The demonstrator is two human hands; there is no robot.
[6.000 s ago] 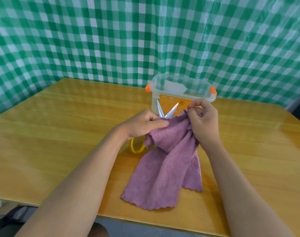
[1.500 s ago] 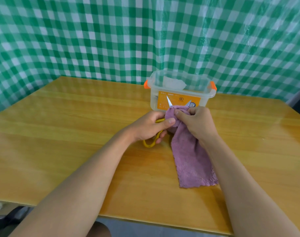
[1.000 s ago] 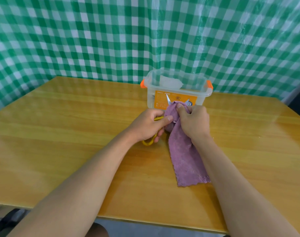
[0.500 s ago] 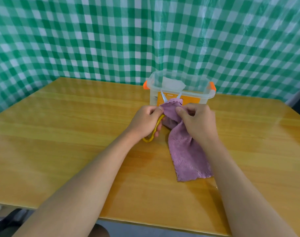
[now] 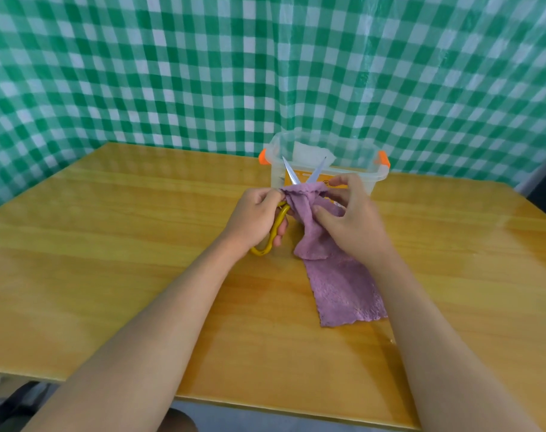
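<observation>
On the wooden table (image 5: 109,244), before a green checked curtain (image 5: 172,73), trails a cloth (image 5: 343,285).

Brightly and evenly lit from above, with pale sheen across the glossy desk (image 5: 125,244) and whitish glare streaking the checked curtain (image 5: 299,73). Throws only faint, soft-edged shadows beside the purple cloth (image 5: 343,285). Sharp in the middle, yet bowed and stretched toward the edges, with the near corners slightly soft.

Purple cloth (image 5: 337,275), yellow-handled scissors (image 5: 273,232)
</observation>
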